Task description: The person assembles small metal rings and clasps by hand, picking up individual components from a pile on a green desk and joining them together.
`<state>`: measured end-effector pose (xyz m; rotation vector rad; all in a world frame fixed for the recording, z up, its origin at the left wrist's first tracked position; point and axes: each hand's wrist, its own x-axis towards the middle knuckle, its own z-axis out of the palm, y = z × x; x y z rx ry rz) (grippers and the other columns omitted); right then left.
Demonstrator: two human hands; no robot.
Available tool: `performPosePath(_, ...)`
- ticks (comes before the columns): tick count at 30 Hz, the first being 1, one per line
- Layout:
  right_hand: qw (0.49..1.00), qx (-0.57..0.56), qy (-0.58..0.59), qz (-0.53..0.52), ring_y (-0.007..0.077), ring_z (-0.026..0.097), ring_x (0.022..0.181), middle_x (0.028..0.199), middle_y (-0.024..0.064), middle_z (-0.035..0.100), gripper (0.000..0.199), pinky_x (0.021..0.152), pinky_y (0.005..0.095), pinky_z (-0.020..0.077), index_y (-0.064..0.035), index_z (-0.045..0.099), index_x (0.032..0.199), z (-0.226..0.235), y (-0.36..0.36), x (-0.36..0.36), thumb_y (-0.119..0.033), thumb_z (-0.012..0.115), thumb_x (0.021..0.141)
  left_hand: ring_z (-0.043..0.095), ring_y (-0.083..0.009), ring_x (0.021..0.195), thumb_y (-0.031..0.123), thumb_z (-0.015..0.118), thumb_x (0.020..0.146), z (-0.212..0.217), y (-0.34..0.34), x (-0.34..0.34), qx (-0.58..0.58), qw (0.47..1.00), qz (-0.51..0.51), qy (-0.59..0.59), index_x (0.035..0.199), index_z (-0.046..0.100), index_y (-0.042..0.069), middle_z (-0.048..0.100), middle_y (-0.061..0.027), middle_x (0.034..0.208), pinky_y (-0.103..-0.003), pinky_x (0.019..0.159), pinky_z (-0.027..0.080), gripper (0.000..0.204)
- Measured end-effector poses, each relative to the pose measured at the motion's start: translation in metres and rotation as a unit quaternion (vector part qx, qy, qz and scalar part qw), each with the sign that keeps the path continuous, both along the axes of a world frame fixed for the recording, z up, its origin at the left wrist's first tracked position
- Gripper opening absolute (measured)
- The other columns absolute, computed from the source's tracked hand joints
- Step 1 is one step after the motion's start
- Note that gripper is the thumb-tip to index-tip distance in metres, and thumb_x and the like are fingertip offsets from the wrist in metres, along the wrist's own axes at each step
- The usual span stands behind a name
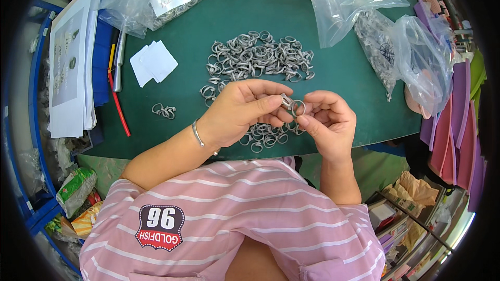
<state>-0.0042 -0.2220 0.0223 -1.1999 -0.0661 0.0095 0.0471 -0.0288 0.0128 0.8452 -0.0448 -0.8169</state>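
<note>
The left hand (237, 112) pinches a shiny metal piece, perhaps another ring, between thumb and forefinger; how many pieces it holds is hard to tell. The right hand (328, 122) pinches a grey ring (297, 108) between thumb and fingertip, up above the near part of the desk (375, 99). With so thin a band gripped only at its rim, a slight slip could drop it into the near pile (265, 138) just below, where it would be lost among lookalikes. That pile lies near the desk's edge, so a brush from either wrist might send rings to the floor. The far pile (255, 54) is close beyond the left hand; a careless reach could mix the two, or scatter rings toward the small cluster (164, 111) beside the white slips (153, 63)
</note>
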Motion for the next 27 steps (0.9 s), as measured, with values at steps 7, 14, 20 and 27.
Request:
performPosePath(7, 0.995, -0.096, -0.019, -0.001, 0.0152, 0.062, 0.088, 0.099, 0.0125, 0.060, 0.022, 0.075, 0.0254, 0.0525, 0.0073, 0.062, 0.099, -0.008, 0.000, -0.001, 0.011, 0.067, 0.078, 0.064, -0.0181, 0.098, -0.005, 0.060, 0.087, -0.002, -0.001, -0.009, 0.035, 0.989, 0.056, -0.131, 0.124, 0.052, -0.003, 0.063, -0.0163, 0.112, -0.030, 0.085, 0.054, 0.038)
performPosePath(14, 0.990, -0.119, -0.069, 0.004, 0.0186, 0.063, 0.089, 0.106, 0.0179, 0.061, 0.013, 0.077, 0.0277, 0.0536, 0.0047, 0.066, 0.090, -0.013, 0.003, 0.001, 0.009, 0.069, 0.078, 0.061, -0.0149, 0.092, -0.008, 0.065, 0.082, -0.001, 0.003, -0.015, 0.181, 0.905, 0.098, -0.374, 0.124, 0.051, 0.000, 0.061, -0.0116, 0.109, -0.027, 0.079, 0.051, 0.045)
performPosePath(20, 0.986, -0.136, -0.099, 0.006, 0.0201, 0.063, 0.089, 0.107, 0.0192, 0.062, 0.012, 0.078, 0.0290, 0.0538, 0.0039, 0.067, 0.087, -0.019, 0.001, 0.002, 0.008, 0.070, 0.076, 0.061, -0.0126, 0.078, -0.002, 0.075, 0.074, 0.004, 0.006, -0.014, 0.232, 0.855, 0.117, -0.449, 0.106, 0.063, 0.001, 0.064, -0.0080, 0.093, -0.025, 0.067, 0.050, 0.034)
performPosePath(27, 0.991, -0.096, -0.096, 0.013, 0.0209, 0.063, 0.090, 0.106, 0.0185, 0.062, 0.013, 0.079, 0.0303, 0.0544, 0.0032, 0.066, 0.086, -0.025, 0.002, -0.001, 0.009, 0.071, 0.075, 0.060, -0.0114, 0.072, 0.001, 0.079, 0.071, 0.008, 0.004, -0.014, 0.254, 0.852, 0.118, -0.441, 0.098, 0.069, 0.003, 0.065, -0.0062, 0.085, -0.023, 0.062, 0.049, 0.029)
